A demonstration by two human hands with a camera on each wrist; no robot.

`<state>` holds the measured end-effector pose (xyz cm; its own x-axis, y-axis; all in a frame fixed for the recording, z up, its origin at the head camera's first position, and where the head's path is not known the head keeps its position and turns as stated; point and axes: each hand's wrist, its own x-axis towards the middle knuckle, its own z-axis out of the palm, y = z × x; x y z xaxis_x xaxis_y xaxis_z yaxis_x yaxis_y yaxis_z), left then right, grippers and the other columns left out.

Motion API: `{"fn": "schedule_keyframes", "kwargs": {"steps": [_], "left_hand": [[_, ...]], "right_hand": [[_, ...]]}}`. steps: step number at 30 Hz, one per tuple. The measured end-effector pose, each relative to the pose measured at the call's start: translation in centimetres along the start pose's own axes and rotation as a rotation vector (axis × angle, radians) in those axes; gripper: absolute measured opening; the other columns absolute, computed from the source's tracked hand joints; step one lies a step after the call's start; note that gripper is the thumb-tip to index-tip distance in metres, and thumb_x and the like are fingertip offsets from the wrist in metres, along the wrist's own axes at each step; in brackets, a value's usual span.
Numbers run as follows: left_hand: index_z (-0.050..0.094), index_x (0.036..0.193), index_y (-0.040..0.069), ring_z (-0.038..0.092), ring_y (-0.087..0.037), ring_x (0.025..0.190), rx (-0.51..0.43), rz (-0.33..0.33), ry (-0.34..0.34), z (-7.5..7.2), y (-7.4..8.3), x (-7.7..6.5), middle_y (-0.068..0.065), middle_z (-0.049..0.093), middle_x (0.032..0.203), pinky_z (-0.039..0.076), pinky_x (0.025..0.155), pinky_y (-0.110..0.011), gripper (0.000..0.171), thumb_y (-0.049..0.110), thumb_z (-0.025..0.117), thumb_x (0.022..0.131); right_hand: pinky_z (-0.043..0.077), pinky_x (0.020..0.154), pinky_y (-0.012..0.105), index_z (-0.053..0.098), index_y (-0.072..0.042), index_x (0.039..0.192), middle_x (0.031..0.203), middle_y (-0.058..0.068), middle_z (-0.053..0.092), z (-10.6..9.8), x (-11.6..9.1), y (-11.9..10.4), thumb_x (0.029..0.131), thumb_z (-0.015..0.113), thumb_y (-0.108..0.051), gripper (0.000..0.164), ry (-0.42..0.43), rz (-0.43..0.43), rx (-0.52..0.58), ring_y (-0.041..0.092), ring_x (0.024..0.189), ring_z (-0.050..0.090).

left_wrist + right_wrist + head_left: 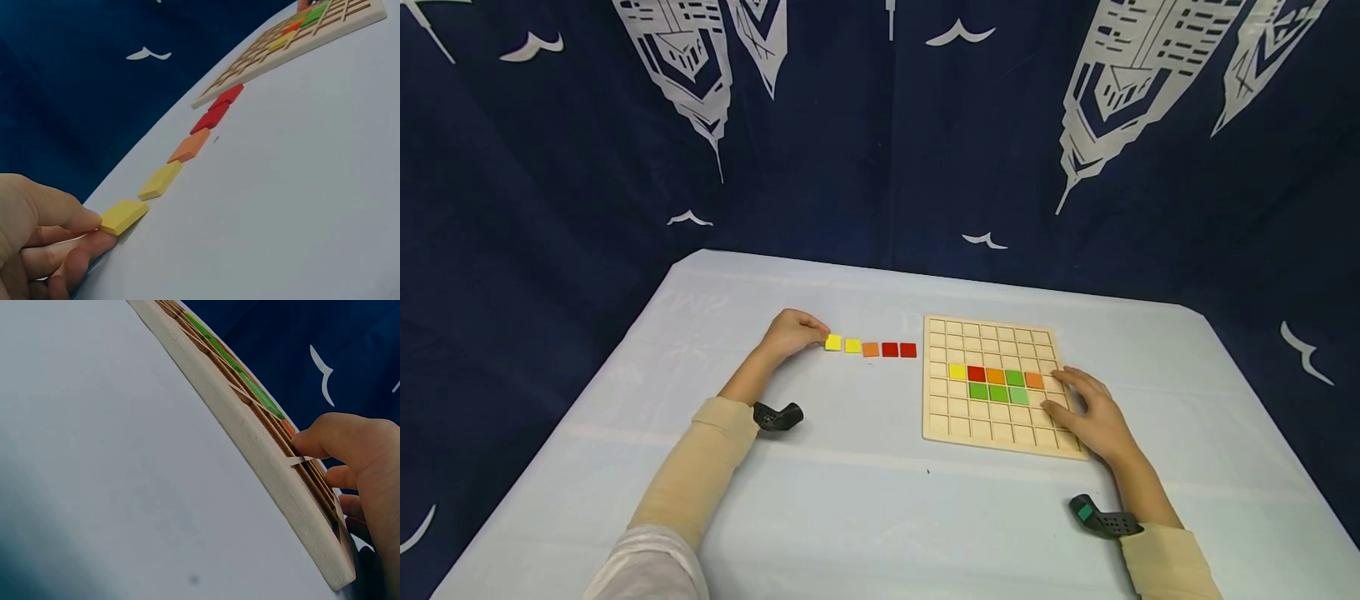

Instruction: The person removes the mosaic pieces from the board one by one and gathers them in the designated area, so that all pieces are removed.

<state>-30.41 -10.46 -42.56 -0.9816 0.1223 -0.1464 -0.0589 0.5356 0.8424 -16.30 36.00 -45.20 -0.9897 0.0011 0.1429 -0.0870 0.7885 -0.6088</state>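
At the left end of a short row of square tiles, my left hand (pixel 793 333) pinches a yellow tile (pixel 124 217) between thumb and fingertips, slightly tilted off the table. Beside it lie another yellow tile (pixel 852 346), an orange tile (pixel 870 349) and two red tiles (pixel 898 350), leading toward the wooden grid board (pixel 955 425). My right hand (pixel 1093 417) rests on the board's right side, thumb and fingers spread, near an orange tile (pixel 1033 381). In the right wrist view its thumb touches the grid; the other fingers are partly hidden.
Two neighbouring rows on the board hold colored tiles: a yellow tile (pixel 957 372), a red tile (pixel 976 374), orange ones and several green tiles (pixel 997 392). A white cloth covers the table (pixel 850 500). Behind it hangs a dark blue patterned curtain (pixel 880 167).
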Motion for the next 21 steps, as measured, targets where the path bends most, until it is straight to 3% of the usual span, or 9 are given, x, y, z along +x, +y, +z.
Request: {"fn": "schedule_keyframes", "kwargs": {"steps": [11, 21], "left_hand": [[0.075, 0.096, 0.005, 0.058, -0.022, 0.091, 0.073, 0.038, 0.042, 0.9, 0.7, -0.4, -0.008, 0.070, 0.095, 0.045, 0.076, -0.032, 0.017, 0.017, 0.072, 0.084], [0.076, 0.090, 0.004, 0.058, -0.023, 0.086, 0.154, 0.067, 0.078, 1.2, 0.7, -0.5, -0.008, 0.070, 0.089, 0.045, 0.076, -0.034, 0.013, 0.015, 0.071, 0.084]], "right_hand": [[0.020, 0.102, 0.071, 0.048, 0.003, 0.138, 0.149, 0.028, 0.032, -0.1, 0.0, 0.0, 0.090, 0.067, -0.035, 0.064, 0.003, 0.001, -0.003, 0.052, 0.136, 0.022], [0.019, 0.102, 0.071, 0.047, 0.003, 0.139, 0.149, 0.028, 0.032, 0.0, 0.0, 0.1, 0.091, 0.066, -0.036, 0.065, -0.002, -0.001, 0.007, 0.052, 0.137, 0.021]]}}
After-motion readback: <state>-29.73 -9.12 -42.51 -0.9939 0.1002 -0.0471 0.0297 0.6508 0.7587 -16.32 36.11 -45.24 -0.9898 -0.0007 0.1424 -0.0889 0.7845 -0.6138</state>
